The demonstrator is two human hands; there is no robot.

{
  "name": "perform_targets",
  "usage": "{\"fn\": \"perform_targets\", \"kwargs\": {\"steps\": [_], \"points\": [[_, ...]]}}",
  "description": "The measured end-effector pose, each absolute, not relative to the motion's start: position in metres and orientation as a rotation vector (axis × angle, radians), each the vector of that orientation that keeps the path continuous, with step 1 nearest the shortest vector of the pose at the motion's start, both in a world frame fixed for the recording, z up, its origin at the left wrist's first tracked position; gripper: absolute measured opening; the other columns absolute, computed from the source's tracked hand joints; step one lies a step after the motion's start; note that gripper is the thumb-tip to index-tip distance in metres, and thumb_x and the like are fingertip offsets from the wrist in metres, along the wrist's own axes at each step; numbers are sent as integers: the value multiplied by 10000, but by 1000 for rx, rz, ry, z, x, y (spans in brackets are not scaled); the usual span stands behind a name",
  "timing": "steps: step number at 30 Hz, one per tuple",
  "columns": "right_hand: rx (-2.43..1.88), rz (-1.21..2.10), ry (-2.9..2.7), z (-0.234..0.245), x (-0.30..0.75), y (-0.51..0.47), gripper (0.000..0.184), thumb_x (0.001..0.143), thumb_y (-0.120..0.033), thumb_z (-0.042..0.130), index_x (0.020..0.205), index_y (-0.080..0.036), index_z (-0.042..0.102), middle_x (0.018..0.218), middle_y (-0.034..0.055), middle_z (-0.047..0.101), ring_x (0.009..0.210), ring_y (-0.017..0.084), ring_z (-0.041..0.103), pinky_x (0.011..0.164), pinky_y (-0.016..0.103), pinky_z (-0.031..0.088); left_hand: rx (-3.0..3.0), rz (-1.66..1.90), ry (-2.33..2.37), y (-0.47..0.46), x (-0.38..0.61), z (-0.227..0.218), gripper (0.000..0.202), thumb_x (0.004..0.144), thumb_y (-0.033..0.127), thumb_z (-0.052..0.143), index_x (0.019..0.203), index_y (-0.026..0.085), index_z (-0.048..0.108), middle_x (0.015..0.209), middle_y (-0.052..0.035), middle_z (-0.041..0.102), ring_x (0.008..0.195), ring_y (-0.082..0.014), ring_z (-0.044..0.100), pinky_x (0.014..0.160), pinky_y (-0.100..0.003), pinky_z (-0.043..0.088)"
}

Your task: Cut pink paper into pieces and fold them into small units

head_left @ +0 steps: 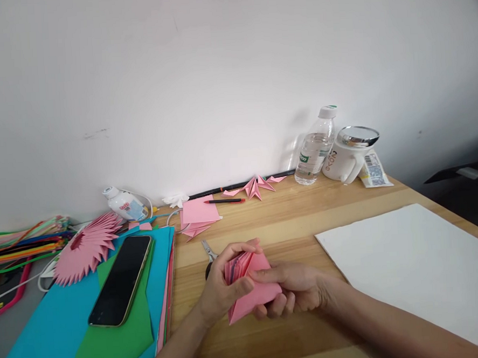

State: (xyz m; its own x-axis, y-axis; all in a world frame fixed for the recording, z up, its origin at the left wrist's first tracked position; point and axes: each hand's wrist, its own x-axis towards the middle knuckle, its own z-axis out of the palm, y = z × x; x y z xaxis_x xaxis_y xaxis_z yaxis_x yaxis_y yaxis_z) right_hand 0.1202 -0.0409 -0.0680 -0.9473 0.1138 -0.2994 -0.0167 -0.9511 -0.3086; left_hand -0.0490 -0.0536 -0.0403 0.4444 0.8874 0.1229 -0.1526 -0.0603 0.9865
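Both hands hold a thick bundle of folded pink paper (257, 295) above the wooden table. My left hand (225, 285) wraps its left side, fingers over the top edge and thumb on the front. From the right, my right hand (286, 287) grips it, thumb pressed on the front face and fingers curled beneath. Many layered edges show at the upper left of the bundle, some of them dark. Just behind my left hand lie scissors (208, 250), their handles partly hidden by it.
At left, a phone (121, 280) rests on green and blue paper sheets (33, 334) beside a pink folded-paper ring (87, 246). A pencil (226, 201) lies on pink squares (198, 211) near the wall. A water bottle (315, 147), mug (349, 156) and white board (414, 271) stand or lie right.
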Motion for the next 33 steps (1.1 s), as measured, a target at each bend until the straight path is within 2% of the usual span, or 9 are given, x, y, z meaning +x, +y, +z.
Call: {"fn": "perform_targets", "kwargs": {"steps": [4,7,10,14,19,22,26,29,33], "points": [[-515,2826,-647,-70,118,-44,508,712,-491,679,911,-34,582,719,123,666,589,148,662,408,126,453,1472,990,725,-55,-49,-40,293,686,279,727,943,198,611,1073,-92,599,1253,-322,408,1036,-446,287],[-618,2723,-669,-65,117,-46,459,691,-403,720,948,-54,566,682,75,659,559,133,656,398,122,425,1476,996,753,-56,-48,-37,145,744,261,671,856,190,611,1102,-105,618,1267,-315,400,1033,-459,294],[-791,2501,-866,-57,119,-46,444,724,-476,658,908,-84,559,622,47,637,444,96,576,348,140,353,1473,1053,857,-57,-48,-34,88,817,263,583,858,194,618,1255,-116,558,1267,-290,410,1015,-423,338],[-1002,1940,-1464,-48,126,-47,404,861,-517,425,827,-128,530,597,25,591,413,87,510,415,196,404,1709,1166,986,-59,-48,-42,288,845,187,530,1125,230,582,1350,-104,480,1229,-246,463,985,-360,397],[-1221,1170,-2051,-37,138,-46,136,893,-249,382,872,-173,493,902,69,559,631,129,567,568,254,460,2374,1334,1121,-60,-45,-60,540,815,46,495,1311,240,406,1164,-82,609,1074,-189,573,920,-333,457],[-1259,892,-2262,-31,140,-44,78,862,-157,402,859,-182,476,864,60,576,730,164,562,676,285,437,2605,1186,1198,-59,-40,-57,626,804,41,458,1379,223,293,1191,-102,589,1089,-208,562,899,-355,470],[-1309,776,-2279,-28,138,-43,60,877,-160,398,836,-193,427,779,45,591,644,153,537,607,252,387,2613,882,1333,-56,-27,-42,669,768,22,377,1401,157,204,1274,-150,531,1113,-231,555,850,-366,493],[-1266,701,-2221,-30,136,-42,123,882,-138,373,780,-204,387,723,31,578,586,138,498,563,233,354,2476,796,1390,-50,-20,-34,509,842,103,347,1345,144,279,1261,-164,526,1073,-239,574,806,-380,501],[-1249,697,-2108,-38,136,-41,85,883,-130,379,864,-208,405,748,23,602,585,134,507,549,216,347,2351,803,1335,-37,-20,-33,305,923,307,353,1190,188,442,1082,-104,599,957,-210,599,800,-354,481]]}}
